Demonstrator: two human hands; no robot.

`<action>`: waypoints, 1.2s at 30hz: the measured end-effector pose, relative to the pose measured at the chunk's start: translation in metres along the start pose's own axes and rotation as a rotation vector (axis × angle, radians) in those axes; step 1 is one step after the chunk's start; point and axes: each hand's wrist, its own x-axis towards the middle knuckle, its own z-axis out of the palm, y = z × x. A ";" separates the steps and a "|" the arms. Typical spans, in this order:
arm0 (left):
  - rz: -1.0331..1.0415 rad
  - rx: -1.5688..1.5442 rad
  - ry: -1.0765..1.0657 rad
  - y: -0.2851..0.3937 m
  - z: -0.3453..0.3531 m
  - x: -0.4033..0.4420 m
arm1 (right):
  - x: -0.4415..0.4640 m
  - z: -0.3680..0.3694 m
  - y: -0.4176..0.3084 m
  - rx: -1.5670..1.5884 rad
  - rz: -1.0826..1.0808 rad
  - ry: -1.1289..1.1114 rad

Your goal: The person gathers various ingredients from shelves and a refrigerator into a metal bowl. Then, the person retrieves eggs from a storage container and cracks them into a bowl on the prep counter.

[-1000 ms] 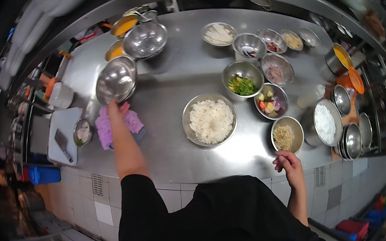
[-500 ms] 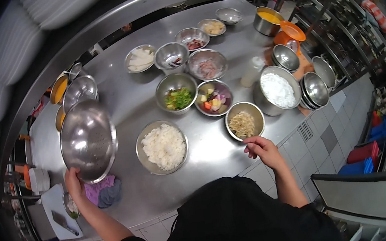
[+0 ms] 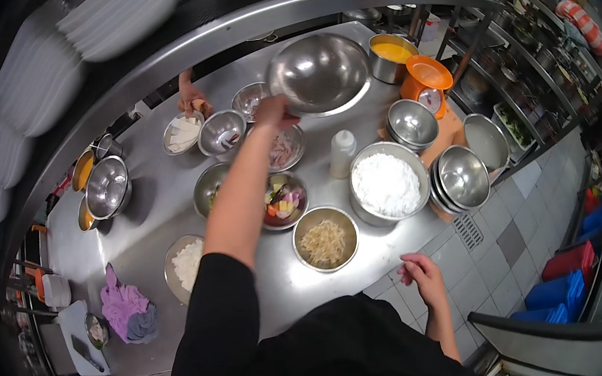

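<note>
My left hand [image 3: 274,113] is stretched across the steel table [image 3: 269,295], closed on the near left rim of a large steel mixing bowl [image 3: 321,70]. That bowl hangs tilted over the far side, hiding part of what lies behind it. Under my forearm are a bowl of meat strips [image 3: 285,147], a bowl of cut vegetables [image 3: 284,202] and a partly covered bowl of cooked rice [image 3: 188,266]. Close to the table's front edge, my right hand [image 3: 422,272] has loosely curled fingers with nothing in them. Nearest to it stands a bowl of bean sprouts [image 3: 325,239].
Another person's hand [image 3: 193,100] reaches in by a bowl of white slices [image 3: 183,133]. A pot of white powder [image 3: 388,185], a squeeze bottle [image 3: 342,153], an orange scale [image 3: 425,88] and stacked bowls [image 3: 463,177] stand right. Cloths [image 3: 125,308] and a knife [image 3: 86,353] lie left.
My left hand has carried the large bowl from the table's left side to the far middle. The view has shifted right. Another person's hand has appeared at the back.
</note>
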 end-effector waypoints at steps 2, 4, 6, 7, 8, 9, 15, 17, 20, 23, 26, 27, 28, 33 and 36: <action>0.038 -0.005 0.005 -0.030 0.040 0.043 | -0.003 -0.034 0.006 0.004 0.007 0.129; 0.013 0.032 0.027 -0.050 0.063 0.066 | -0.006 -0.063 0.010 0.026 0.017 0.168; -0.010 0.040 0.045 -0.070 0.073 0.087 | -0.005 -0.086 0.008 0.037 0.037 0.212; -0.033 0.049 0.025 -0.079 0.075 0.095 | -0.004 -0.094 0.008 0.057 0.045 0.234; -0.058 0.058 0.006 -0.090 0.074 0.101 | -0.003 -0.100 0.007 0.076 0.055 0.257; -0.070 0.055 0.021 -0.096 0.076 0.099 | 0.001 -0.105 0.007 0.070 0.070 0.244; -0.121 0.399 -0.078 -0.067 0.054 0.058 | 0.035 -0.097 -0.010 0.018 0.053 0.106; -0.060 0.563 -0.244 -0.037 0.019 0.036 | 0.043 -0.083 -0.023 -0.038 0.010 0.007; 0.010 0.784 -0.227 0.022 -0.040 -0.036 | 0.053 -0.052 -0.041 -0.049 -0.005 -0.121; 0.031 0.973 -0.042 0.055 -0.112 -0.094 | 0.061 -0.014 -0.052 -0.078 -0.014 -0.231; 0.006 1.105 0.019 0.055 -0.167 -0.142 | 0.068 0.026 -0.056 -0.112 0.000 -0.306; 0.011 1.131 0.049 0.050 -0.176 -0.157 | 0.069 0.038 -0.054 -0.133 -0.014 -0.332; 0.019 1.155 0.078 0.045 -0.179 -0.172 | 0.068 0.050 -0.050 -0.140 -0.006 -0.316; 0.217 0.962 -0.323 0.016 -0.140 -0.269 | 0.080 0.090 0.003 -0.593 0.013 0.086; 0.189 0.852 -0.453 -0.021 -0.111 -0.317 | 0.092 0.103 0.049 -0.391 0.124 0.121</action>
